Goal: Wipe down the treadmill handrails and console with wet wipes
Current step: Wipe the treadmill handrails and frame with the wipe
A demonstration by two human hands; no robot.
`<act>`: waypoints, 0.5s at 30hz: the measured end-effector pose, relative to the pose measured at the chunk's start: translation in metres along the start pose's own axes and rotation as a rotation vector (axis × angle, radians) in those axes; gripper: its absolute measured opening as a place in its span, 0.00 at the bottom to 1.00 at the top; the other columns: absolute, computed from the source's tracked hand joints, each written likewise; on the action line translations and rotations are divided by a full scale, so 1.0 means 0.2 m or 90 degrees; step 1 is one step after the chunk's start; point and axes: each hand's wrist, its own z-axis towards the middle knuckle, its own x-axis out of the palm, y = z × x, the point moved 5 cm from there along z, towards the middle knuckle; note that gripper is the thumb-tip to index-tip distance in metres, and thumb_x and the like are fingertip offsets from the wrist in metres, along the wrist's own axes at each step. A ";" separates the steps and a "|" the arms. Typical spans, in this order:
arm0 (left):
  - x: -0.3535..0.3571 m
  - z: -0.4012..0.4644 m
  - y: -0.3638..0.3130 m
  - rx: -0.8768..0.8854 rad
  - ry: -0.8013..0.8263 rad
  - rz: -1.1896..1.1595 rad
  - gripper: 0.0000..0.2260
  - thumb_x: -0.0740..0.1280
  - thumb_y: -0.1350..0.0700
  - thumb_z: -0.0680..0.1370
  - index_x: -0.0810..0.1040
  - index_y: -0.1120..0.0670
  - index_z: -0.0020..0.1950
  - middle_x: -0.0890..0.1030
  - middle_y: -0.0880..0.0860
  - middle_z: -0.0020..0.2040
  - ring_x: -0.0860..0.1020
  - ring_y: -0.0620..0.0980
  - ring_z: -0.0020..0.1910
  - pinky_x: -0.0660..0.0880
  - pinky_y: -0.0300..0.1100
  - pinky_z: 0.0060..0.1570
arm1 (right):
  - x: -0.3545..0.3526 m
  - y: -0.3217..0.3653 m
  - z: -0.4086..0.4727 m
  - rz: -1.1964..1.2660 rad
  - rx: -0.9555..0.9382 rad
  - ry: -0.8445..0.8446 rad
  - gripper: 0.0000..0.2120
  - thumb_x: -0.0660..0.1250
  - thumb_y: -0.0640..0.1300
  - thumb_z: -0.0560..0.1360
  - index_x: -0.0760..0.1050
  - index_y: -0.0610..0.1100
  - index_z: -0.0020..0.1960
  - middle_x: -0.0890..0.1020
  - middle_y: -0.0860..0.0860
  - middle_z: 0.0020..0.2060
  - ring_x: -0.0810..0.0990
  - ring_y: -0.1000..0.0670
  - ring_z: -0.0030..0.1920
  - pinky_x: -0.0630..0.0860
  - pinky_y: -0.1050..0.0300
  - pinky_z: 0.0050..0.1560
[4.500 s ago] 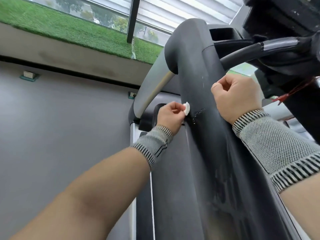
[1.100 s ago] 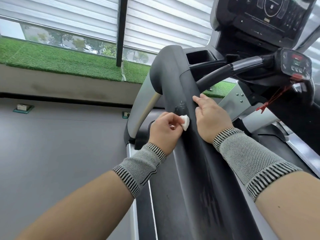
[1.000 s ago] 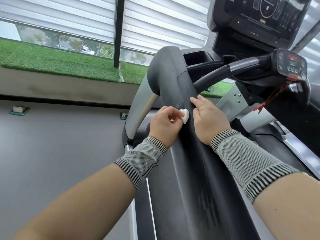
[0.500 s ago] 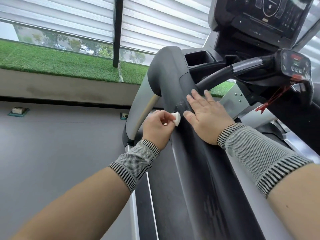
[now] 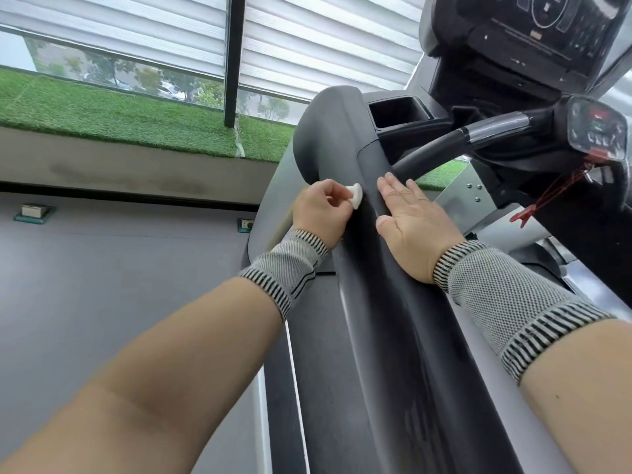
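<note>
I find the work at the handrail stage. My left hand (image 5: 319,210), at centre frame, pinches a small wadded wet wipe (image 5: 355,196) between thumb and curled fingers and sets it against the left face of the dark handrail (image 5: 376,285), just below its upper bend. My right hand (image 5: 415,224) lies flat on the rail's top face beside it, fingers straight and together, holding nothing. The wipe is compact, so it covers only a narrow strip per pass. The console (image 5: 533,32), upper right of frame, and the curved front bar (image 5: 441,145) below it appear not yet attended to. In my judgement the next move calls for firm strokes along the rail, then a shift up toward the console.
</note>
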 end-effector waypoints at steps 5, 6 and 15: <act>-0.03 -0.32 0.10 0.022 0.008 -0.082 0.14 0.71 0.65 0.71 0.76 0.45 0.36 0.80 0.51 0.38 0.79 0.50 0.39 0.76 0.38 0.44 | 0.00 -0.01 0.00 -0.002 -0.001 -0.005 0.28 0.45 0.52 0.80 0.42 0.49 0.78 0.43 0.55 0.77 0.41 0.52 0.76 0.48 0.45 0.75; -0.01 -0.34 0.10 0.025 0.011 -0.093 0.15 0.70 0.65 0.71 0.76 0.44 0.36 0.80 0.52 0.39 0.79 0.51 0.39 0.76 0.38 0.44 | 0.00 -0.01 0.00 -0.005 -0.001 -0.006 0.28 0.45 0.52 0.80 0.42 0.49 0.78 0.43 0.55 0.77 0.41 0.52 0.76 0.48 0.45 0.75; -0.01 0.00 0.09 -0.060 -0.019 -0.061 0.14 0.68 0.65 0.72 0.74 0.46 0.33 0.77 0.44 0.34 0.76 0.44 0.35 0.77 0.41 0.44 | 0.01 -0.01 0.00 0.004 -0.002 -0.004 0.28 0.46 0.52 0.79 0.43 0.49 0.78 0.43 0.55 0.77 0.42 0.52 0.76 0.48 0.46 0.75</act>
